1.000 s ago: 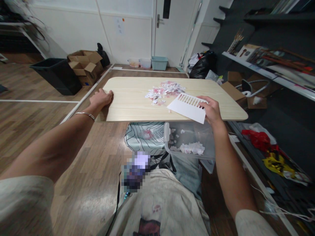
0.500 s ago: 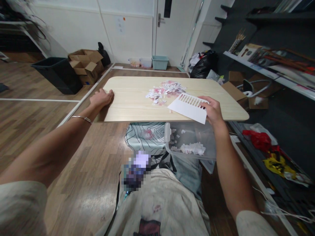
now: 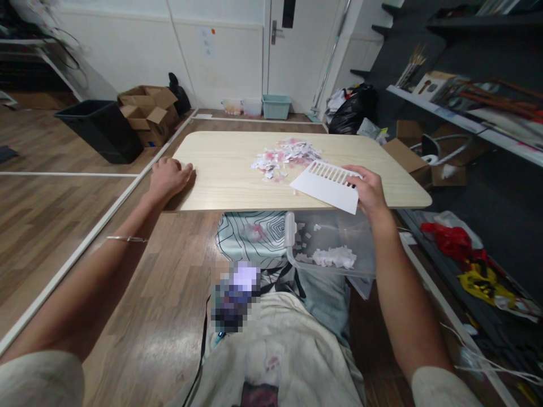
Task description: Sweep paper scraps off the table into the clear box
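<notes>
1 pale wood-grain tabletop | 1 white-and-pink paper-scrap heap | 1 flat white slotted sheet | right hand: pinching sheet | left hand: half-curled at tabletop's left edge, grip unclear

A black bin is placed beside cardboard boxes. A blue basket is set before the white door. At the right, a red bag is left beside a yellow bag.

No legible text. Wall sheet, upper left of centre: faint marks, too small to read. Shirt print, bottom centre: unreadable. Phone, lower centre: pixelated, unreadable.
</notes>
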`<state>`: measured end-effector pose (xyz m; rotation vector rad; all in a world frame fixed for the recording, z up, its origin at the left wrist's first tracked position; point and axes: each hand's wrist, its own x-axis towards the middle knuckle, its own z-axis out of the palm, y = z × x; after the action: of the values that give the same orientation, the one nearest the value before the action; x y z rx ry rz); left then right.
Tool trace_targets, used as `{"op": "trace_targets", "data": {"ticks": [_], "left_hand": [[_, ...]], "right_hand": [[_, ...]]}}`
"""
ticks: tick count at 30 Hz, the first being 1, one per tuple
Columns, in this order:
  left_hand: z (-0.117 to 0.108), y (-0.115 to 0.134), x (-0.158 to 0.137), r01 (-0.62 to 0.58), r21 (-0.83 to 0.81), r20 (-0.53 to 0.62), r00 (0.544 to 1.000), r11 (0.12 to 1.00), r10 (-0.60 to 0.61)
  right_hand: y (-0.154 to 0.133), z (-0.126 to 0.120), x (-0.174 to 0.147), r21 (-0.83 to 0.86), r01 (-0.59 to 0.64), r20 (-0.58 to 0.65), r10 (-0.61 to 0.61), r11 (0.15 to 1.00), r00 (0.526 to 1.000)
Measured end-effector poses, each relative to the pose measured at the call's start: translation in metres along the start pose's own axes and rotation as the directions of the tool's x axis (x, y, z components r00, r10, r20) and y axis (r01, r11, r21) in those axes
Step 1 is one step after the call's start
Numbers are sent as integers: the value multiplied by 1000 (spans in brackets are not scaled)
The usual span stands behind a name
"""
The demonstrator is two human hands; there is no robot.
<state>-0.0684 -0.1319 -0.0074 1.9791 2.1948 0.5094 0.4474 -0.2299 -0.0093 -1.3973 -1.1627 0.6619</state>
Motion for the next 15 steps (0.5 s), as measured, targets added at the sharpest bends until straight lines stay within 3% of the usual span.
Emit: {"op": "trace_targets", "data": {"ticks": [3, 6, 8, 9, 12, 15], "left_hand": [[-15, 6, -63, -210, -169, -246, 955, 963, 165], [-27, 7, -150, -357, -418, -359, 909, 835, 210], [-24, 2, -207, -397, -492, -276, 915, 775, 293], [-17, -2, -232, -358, -516, -215, 933, 778, 287], [16, -18, -286, -91, -564, 90, 981, 821, 171], [50, -32, -307, 82, -552, 315, 942, 830, 117]], "right_hand": [[3, -1, 1, -23, 6, 8, -6, 1000, 1000], [5, -2, 3, -32, 16, 2, -16, 999, 1000], [5, -1, 3, -22, 19, -9, -19, 1000, 1000], [5, -1, 3, -17, 21, -14, -21, 1000, 1000], [2, 0, 2, -14, 17, -17, -18, 1000, 1000], [1, 0, 1, -25, 8, -14, -9, 1000, 1000]]}}
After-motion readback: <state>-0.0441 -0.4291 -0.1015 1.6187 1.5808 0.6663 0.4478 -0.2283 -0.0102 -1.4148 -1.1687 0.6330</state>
